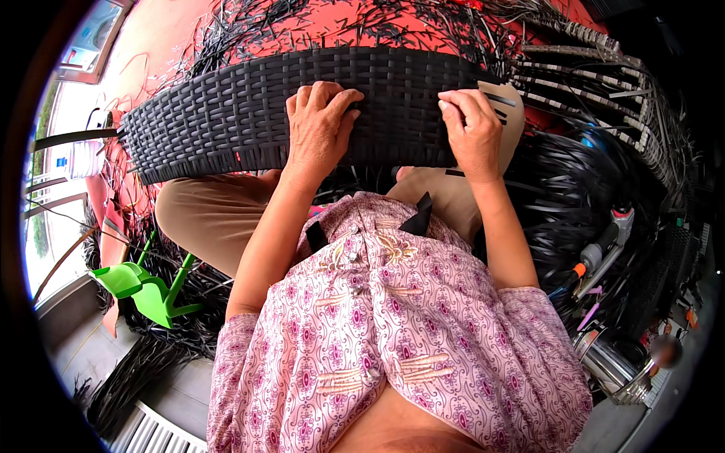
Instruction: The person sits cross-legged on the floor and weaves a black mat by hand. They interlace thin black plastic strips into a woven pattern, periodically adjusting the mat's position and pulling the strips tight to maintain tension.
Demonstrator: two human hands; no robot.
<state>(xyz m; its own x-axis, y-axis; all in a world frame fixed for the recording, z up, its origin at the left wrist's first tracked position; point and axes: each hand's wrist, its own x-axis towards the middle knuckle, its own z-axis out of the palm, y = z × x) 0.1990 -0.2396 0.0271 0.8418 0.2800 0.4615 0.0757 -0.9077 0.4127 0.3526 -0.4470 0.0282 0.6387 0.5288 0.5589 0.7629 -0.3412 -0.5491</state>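
Observation:
A long, curved panel woven from flat black strips rests across my lap. My left hand lies on its middle, fingers curled, with thumb and index finger close together against the weave. Toward the panel's right end, my right hand has its fingertips pinched together. Whether a strip is caught in either hand's fingers is too dark to make out against the black weave. Next to my right hand, a beige piece with dark slots shows at the panel's end.
Loose black strips are heaped on my right, with more scattered on the red surface beyond the panel. A grey tool with an orange part and a shiny metal container lie at right. Bright green plastic pieces stand at left.

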